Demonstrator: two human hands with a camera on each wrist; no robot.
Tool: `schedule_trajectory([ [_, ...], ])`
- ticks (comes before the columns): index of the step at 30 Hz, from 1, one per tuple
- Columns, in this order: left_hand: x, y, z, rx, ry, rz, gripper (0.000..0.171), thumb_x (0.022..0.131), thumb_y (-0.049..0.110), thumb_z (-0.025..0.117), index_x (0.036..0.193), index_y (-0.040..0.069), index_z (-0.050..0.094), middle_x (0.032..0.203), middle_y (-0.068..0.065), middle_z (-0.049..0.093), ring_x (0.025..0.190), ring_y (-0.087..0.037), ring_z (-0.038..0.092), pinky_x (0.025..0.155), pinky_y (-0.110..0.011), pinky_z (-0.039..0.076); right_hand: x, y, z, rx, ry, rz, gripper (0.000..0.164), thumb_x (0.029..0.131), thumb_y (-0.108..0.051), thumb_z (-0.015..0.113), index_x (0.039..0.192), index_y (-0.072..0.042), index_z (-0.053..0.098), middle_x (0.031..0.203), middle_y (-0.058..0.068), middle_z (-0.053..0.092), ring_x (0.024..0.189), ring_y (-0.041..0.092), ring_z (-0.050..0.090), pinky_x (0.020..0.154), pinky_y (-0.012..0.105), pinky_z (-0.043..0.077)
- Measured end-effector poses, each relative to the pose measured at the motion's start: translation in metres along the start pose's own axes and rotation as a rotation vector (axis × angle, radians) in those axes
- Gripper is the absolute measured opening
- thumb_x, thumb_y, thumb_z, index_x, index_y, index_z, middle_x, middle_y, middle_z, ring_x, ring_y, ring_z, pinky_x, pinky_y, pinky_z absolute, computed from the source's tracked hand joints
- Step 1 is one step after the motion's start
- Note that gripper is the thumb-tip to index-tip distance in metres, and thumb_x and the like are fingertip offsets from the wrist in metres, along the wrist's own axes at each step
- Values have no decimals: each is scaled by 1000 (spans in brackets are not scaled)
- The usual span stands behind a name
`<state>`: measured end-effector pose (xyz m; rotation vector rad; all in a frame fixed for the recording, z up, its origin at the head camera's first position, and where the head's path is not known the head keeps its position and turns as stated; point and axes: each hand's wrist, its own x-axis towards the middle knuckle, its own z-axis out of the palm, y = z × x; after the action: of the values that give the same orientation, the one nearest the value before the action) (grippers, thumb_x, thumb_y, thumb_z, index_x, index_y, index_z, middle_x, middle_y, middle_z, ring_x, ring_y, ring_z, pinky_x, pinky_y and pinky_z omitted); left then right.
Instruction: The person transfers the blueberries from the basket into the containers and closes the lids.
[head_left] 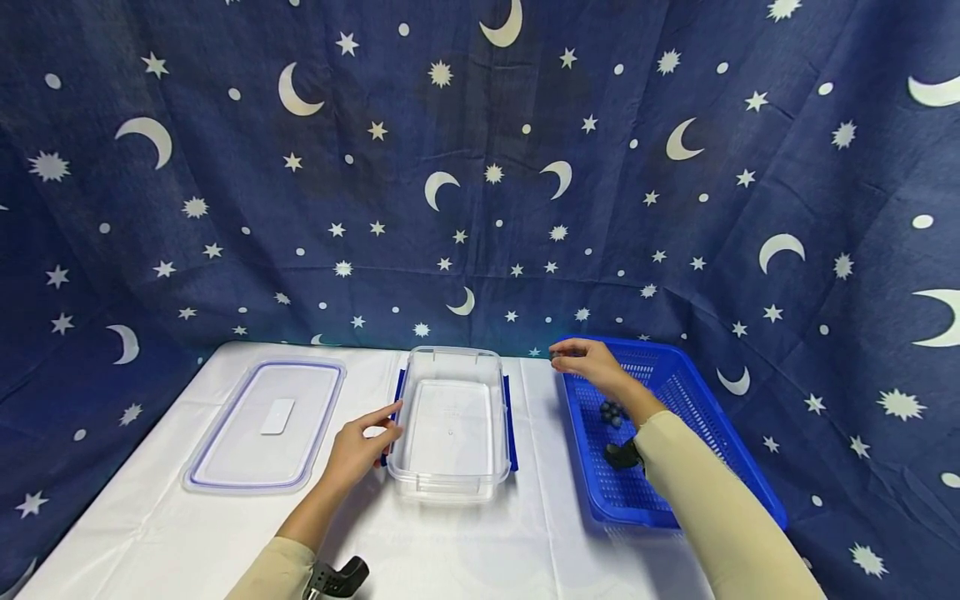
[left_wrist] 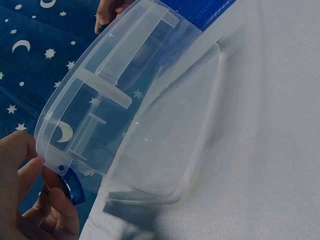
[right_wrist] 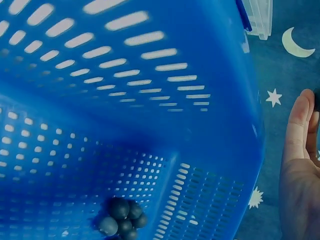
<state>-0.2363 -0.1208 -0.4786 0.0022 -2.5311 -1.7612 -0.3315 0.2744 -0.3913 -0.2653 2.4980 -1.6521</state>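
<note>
The clear plastic food container (head_left: 450, 479) stands lidless on the table, blue side latches hanging open. At its left side my left hand (head_left: 356, 450) grips the rim; in the left wrist view, the fingers (left_wrist: 62, 212) curl by the blue latch (left_wrist: 75, 190). Above the far left corner of the blue basket (head_left: 585, 492), my right hand (head_left: 592, 364) pinches a small dark blueberry (head_left: 555, 354), mostly hidden by the fingertips. Several more blueberries (right_wrist: 120, 210) lie clustered on the basket's floor. No fruit shows in the container.
The container's clear lid (head_left: 232, 442), with a blue seal and a white label, lies flat at the left. A white cloth (head_left: 465, 550) covers the table. Behind it hangs a dark blue curtain (head_left: 480, 242) with moons and stars.
</note>
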Motion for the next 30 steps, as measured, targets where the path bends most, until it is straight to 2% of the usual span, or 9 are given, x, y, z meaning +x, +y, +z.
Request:
schedule_trajectory([
  [6, 0, 0, -1, -8, 0, 2, 41, 88, 17, 71, 129, 19, 67, 93, -4, 64, 52, -9, 54, 44, -21, 46, 8, -9, 9, -14, -3, 22, 38, 95, -11, 65, 130, 3, 59, 127, 26, 58, 117, 39, 60, 101, 43, 53],
  [14, 0, -1, -1, -34, -18, 1, 41, 90, 16, 70, 131, 17, 66, 96, -6, 64, 55, -8, 56, 44, -25, 49, 21, -13, 25, 103, -25, 22, 36, 95, -1, 61, 129, 8, 56, 128, 26, 55, 123, 44, 54, 104, 43, 51],
  [17, 0, 1, -2, -52, -27, -3, 41, 90, 16, 71, 131, 16, 66, 97, -6, 64, 56, -8, 57, 44, -27, 52, 25, -13, 31, 105, -29, 20, 37, 95, -1, 62, 130, 9, 56, 129, 26, 55, 119, 39, 58, 104, 44, 51],
  [21, -2, 3, -4, -81, -40, -15, 42, 90, 17, 71, 132, 13, 65, 101, -6, 65, 67, -8, 62, 48, -26, 55, 30, -12, 40, 95, -37, 11, 40, 95, -2, 62, 132, 11, 53, 132, 29, 53, 111, 28, 64, 104, 45, 50],
  [26, -4, 8, -7, -122, -63, -43, 44, 91, 18, 71, 134, 11, 63, 106, -7, 65, 86, -11, 64, 52, -25, 58, 35, -14, 51, 109, -31, 15, 39, 95, -3, 62, 131, 9, 55, 131, 28, 55, 111, 28, 64, 108, 49, 47],
  [30, -5, 11, -9, -150, -88, -67, 44, 92, 18, 71, 134, 10, 62, 109, -10, 65, 93, -17, 64, 54, -24, 59, 39, -15, 61, 112, -18, 23, 35, 94, -2, 63, 128, 7, 58, 128, 23, 59, 108, 24, 65, 105, 44, 50],
])
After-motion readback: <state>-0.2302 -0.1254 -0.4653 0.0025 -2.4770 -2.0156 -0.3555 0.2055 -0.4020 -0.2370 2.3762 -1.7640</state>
